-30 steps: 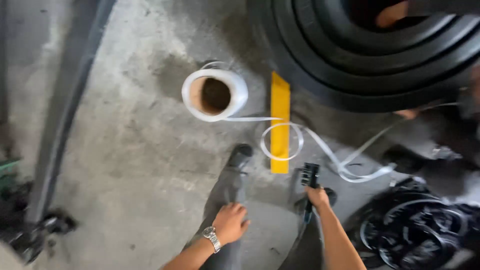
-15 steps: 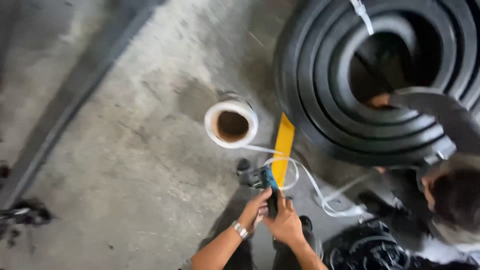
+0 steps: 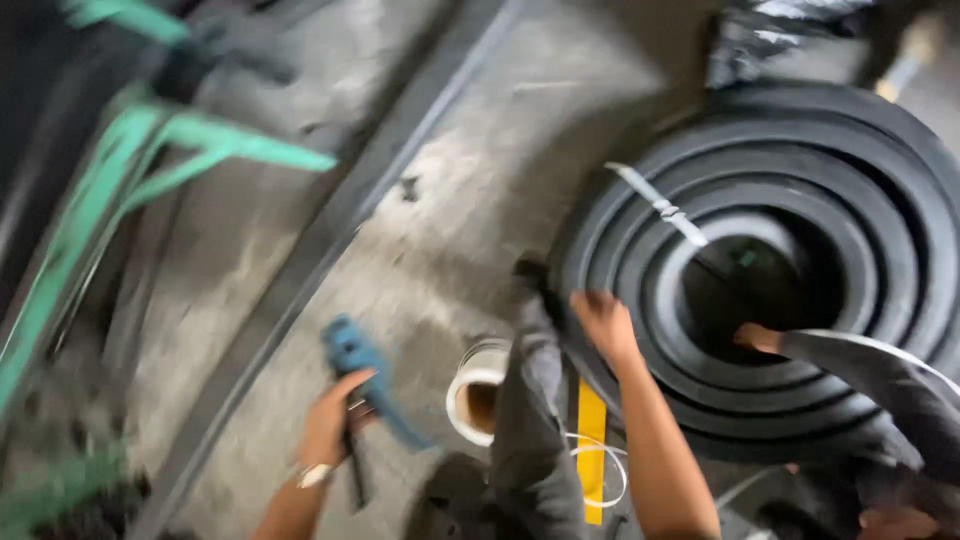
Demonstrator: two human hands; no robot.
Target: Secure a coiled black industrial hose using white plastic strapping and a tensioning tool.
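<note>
Now the view has swung up and left compared with a moment ago: green frame bars [image 3: 150,150] fill the far left, blurred, and a dark rail [image 3: 330,230] runs diagonally across the concrete floor [image 3: 470,180], neither prominent half a second back. Half a second ago both hands met on the blue-handled tool low in the middle of the picture; they have since parted. Moving right, the left hand [image 3: 328,425], a watch at its wrist, is clenched around the tool [image 3: 365,385] and has carried it out to the left, the blue body tilted up and away from the strap work; motion blur makes it hard to tell just how the fingers sit on the handle. Next comes the strap roll [image 3: 478,395], white with a brown core, standing on the floor just beside the person's dark trouser leg [image 3: 530,440], with a loose loop of white strap [image 3: 600,470] lying over the yellow strip [image 3: 592,450]. The right hand [image 3: 603,322] has let go of the tool and now reaches up, fingers spread and holding nothing, touching the near edge of the big black rubber coil [image 3: 800,290]. That coil lies flat on the floor at right, a white strap [image 3: 660,207] crossing its top windings. Further right, another person's hand [image 3: 757,337] in a dark sleeve reaches into the coil's centre. Judging by this, the tool is held aside in one hand while the free hand goes to the coil.
</note>
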